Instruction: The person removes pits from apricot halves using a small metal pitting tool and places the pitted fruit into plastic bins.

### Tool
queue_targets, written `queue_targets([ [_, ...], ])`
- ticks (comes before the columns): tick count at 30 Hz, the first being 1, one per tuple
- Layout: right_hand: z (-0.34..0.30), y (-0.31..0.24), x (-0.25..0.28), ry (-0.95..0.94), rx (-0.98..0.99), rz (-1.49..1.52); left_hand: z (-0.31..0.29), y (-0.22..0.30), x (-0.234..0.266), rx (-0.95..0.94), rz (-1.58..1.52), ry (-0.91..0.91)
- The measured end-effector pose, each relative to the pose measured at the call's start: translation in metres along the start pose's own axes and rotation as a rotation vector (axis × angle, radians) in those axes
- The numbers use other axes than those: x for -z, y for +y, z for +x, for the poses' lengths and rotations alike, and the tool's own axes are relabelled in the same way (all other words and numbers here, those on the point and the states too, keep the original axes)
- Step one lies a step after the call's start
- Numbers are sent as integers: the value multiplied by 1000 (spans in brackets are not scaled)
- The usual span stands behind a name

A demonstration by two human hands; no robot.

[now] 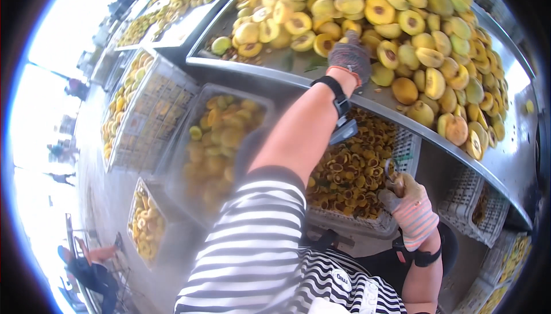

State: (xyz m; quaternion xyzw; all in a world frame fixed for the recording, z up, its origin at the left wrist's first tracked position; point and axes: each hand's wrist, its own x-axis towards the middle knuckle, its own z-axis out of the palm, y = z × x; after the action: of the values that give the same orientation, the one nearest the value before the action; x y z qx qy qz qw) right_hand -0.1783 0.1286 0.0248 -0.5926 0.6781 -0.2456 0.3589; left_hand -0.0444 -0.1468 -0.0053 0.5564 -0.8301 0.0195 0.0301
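Note:
My left hand (pixel 349 59), in a dark grey glove, reaches onto a heap of halved yellow peaches (pixel 412 21) on a metal table (pixel 252 67). Its fingers are stretched out, the tips against a peach half (pixel 351 26); the thumb side is partly hidden. Lower right, my right hand (pixel 414 208), in a pink-and-grey striped glove, is closed around a small tool with a curved metal loop (pixel 392 169). That hand is over the edge of a crate holding small hollow fruit pieces (pixel 353 168). Black straps circle both wrists.
A clear plastic tub of peaches (pixel 215 133) stands left of my left arm. Beyond it are a tall white crate (pixel 146 116) and a smaller crate of fruit (pixel 146 222). Another grey crate (pixel 476 202) sits under the table's right side. A person (pixel 92 274) sits far left.

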Motion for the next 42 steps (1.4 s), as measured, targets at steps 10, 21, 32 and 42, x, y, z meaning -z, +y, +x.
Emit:
queue_targets([
  [10,22,-12,-16,223,190,-110,-58,-47,24,-45,-1347,136],
  [21,58,-30,-33,134,374,-242,-142,-23,51,-381,-1091,366],
  [32,76,-17,-54,-44,153,-511,-147,-13,9,-126,-2264,-16],
  [42,88,12,-86,96,575,-652,-166,-27,33,-99,-1528,136],
])
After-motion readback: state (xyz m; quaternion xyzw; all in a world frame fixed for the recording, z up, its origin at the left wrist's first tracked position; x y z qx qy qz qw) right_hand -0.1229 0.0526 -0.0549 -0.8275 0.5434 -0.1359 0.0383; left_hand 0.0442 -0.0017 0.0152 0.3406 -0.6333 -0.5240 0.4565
